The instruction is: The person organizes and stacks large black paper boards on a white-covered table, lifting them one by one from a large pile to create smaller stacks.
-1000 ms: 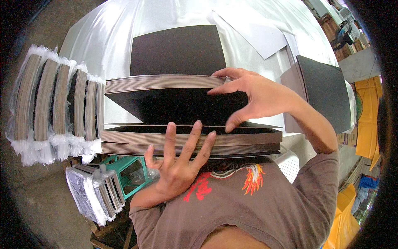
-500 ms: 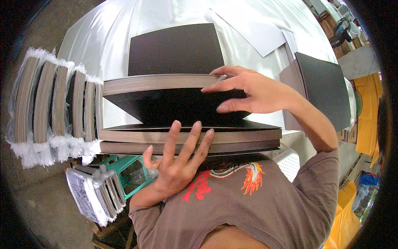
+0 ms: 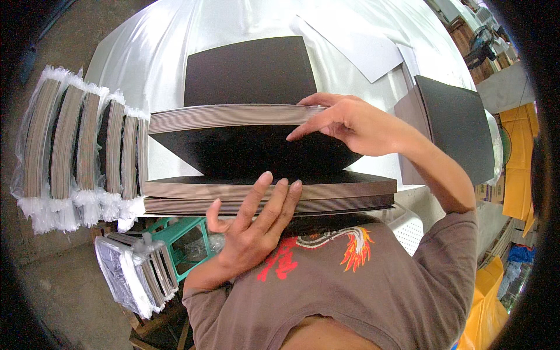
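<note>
A: In the head view, what are the hands on?

B: The right hand (image 3: 356,122) grips the near right edge of a lifted stack of dark boards (image 3: 233,119), thumb on top and fingers curled under it. The boards are thin and stiff, matte dark brown on the face and pale tan along the cut edges, which bow in the fisheye. The lifted part tilts up from a lower stack (image 3: 262,192) at the table's near edge.

A: And the left?

B: The left hand (image 3: 251,227) is spread flat, holding nothing, its fingertips (image 3: 265,178) pressed against the lower stack's front edge.

A: What lies around them?

B: A single dark sheet (image 3: 248,70) lies flat on the glossy white table cover (image 3: 151,52). Plastic-wrapped bundles of boards (image 3: 81,146) stand on edge at the left, another dark stack (image 3: 452,131) stands at the right, and a grey sheet (image 3: 356,41) lies farther back. Below the table sit a green stool (image 3: 189,239) and silver-wrapped packs (image 3: 125,277).

A: Changed from half a second ago?

B: The right hand's fingers have curled further under the lifted edge; the left has barely shifted.
</note>
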Motion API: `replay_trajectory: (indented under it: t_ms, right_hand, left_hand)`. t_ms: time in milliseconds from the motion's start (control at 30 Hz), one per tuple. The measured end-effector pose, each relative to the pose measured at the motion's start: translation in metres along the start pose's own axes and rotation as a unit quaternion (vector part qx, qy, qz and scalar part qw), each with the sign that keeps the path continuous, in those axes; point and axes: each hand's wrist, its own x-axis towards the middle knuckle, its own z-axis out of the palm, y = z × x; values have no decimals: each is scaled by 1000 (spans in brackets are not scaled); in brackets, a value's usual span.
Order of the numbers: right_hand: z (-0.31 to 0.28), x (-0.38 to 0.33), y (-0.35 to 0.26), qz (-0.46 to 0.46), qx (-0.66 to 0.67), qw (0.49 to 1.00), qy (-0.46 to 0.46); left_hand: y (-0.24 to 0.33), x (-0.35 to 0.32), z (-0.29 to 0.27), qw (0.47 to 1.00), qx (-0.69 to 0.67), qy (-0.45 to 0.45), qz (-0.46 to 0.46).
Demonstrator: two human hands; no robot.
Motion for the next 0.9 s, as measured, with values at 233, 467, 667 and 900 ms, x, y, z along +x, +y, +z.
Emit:
replay_trajectory:
  t_ms: [233, 467, 667, 900]
  right_hand:
    - [2, -2, -12, 40, -38, 998, 11]
    - [1, -4, -10, -12, -45, 999, 23]
    - [1, -1, 0, -44, -13, 999, -11]
    - [4, -8, -13, 4, -57, 998, 17]
  left_hand:
    - [4, 4, -9, 999, 0, -38, -24]
    - [6, 7, -7, 994, -66, -59, -59]
    - [1, -1, 2, 1000, 17, -2, -1]
    - [5, 4, 1, 999, -14, -28, -43]
